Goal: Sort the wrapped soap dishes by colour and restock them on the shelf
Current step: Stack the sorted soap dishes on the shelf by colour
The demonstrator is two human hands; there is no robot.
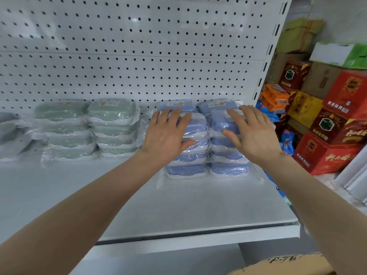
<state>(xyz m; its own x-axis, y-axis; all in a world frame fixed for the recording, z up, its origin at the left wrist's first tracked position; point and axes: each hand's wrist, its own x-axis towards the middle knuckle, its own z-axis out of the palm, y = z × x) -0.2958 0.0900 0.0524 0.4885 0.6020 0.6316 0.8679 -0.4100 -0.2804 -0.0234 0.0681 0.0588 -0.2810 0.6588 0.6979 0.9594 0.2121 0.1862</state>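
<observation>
Blue wrapped soap dishes [186,169] stand in stacks at the right of the white shelf [178,215], two stacks in front and two behind. My left hand [168,133] lies flat with straight fingers on the front left blue stack. My right hand [252,133] rests the same way on the front right blue stack [228,167]. Green wrapped soap dishes [113,124] sit in two stacks to the left, with a second green stack [63,126] beside them. Grey wrapped dishes [10,132] lie at the far left edge.
A white pegboard [139,56] backs the shelf. Red, yellow and orange cartons [327,124] are piled to the right of the shelf upright. A brown cardboard box [288,264] shows at the bottom right, below the shelf edge.
</observation>
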